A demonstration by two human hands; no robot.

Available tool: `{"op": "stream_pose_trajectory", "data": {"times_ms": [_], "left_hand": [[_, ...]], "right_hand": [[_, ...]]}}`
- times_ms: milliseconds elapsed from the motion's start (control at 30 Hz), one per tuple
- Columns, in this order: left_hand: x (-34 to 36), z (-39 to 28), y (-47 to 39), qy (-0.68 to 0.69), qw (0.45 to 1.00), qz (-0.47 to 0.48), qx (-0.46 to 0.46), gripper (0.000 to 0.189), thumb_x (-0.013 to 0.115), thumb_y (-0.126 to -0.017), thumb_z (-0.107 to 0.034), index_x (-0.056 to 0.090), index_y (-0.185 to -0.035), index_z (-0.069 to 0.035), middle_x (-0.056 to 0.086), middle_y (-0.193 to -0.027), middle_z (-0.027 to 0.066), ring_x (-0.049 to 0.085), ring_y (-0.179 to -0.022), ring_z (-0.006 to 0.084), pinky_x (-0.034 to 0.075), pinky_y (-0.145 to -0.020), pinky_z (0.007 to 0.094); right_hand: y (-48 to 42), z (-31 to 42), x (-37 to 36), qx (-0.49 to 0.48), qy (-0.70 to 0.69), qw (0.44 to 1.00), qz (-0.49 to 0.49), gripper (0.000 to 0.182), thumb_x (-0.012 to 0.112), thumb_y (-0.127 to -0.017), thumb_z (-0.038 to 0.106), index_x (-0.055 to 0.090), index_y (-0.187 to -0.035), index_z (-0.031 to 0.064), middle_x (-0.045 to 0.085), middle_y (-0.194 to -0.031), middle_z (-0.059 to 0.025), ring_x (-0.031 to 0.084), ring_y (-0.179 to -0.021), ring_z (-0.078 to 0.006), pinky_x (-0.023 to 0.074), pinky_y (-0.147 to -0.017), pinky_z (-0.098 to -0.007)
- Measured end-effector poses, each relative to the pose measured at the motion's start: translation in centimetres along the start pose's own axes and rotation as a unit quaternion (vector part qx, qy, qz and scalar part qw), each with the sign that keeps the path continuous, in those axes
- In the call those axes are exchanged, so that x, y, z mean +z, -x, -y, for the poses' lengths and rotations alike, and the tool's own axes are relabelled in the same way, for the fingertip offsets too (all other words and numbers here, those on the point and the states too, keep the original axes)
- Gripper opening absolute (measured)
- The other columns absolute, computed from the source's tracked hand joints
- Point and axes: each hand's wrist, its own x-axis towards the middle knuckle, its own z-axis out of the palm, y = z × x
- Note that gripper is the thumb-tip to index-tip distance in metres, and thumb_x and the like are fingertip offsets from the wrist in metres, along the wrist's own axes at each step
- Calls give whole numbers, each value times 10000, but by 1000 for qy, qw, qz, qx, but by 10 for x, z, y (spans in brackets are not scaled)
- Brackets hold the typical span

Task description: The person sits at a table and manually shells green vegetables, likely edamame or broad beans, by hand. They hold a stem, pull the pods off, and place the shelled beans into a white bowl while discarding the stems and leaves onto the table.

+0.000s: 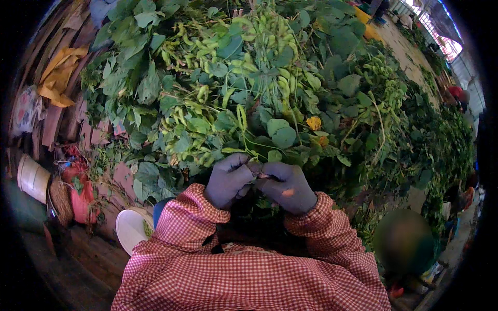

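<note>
A large heap of soybean plants (218, 70) with leaves and green pods lies before me. My left hand (229, 180), in a grey glove, pinches the stem of a small sprig with green pods (242, 118). Against it at the lower edge of the heap, my right hand (288, 186) has its gloved fingertips closed at the same stem; a hole in the glove shows on its back. Both hands nearly touch, and the fingers partly hide the stem's end. Clusters of pods (286, 83) hang among the leaves above the hands.
A white bucket (134, 229) stands by my left elbow, with another pale bucket (33, 179) farther left beside a red plastic bag (82, 198). Wooden planks (52, 124) and a yellow cloth or sack (62, 74) lie at left. Other people are at the right.
</note>
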Motion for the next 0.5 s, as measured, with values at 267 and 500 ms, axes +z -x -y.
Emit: {"op": "stream_pose_trajectory", "data": {"times_ms": [267, 500], "left_hand": [[0, -7, 6, -89, 995, -28, 29, 208, 570, -858, -205, 602, -945, -19, 555, -672, -1, 465, -469, 57, 365, -428, 207], [2, -20, 10, 73, 995, 1, -64, 215, 579, -791, -100, 588, -985, -8, 565, -695, 24, 476, -503, 78, 333, -424, 200]], "right_hand": [[-2, 2, 2, -15, 34, 999, 9, 160, 594, -744, 103, 594, -876, 13, 548, -708, -112, 539, -568, -197, 443, -520, -307], [0, 11, -4, 34, -89, 995, -42, 169, 592, -775, 116, 611, -908, 14, 516, -624, -28, 499, -502, -119, 388, -451, -250]]}}
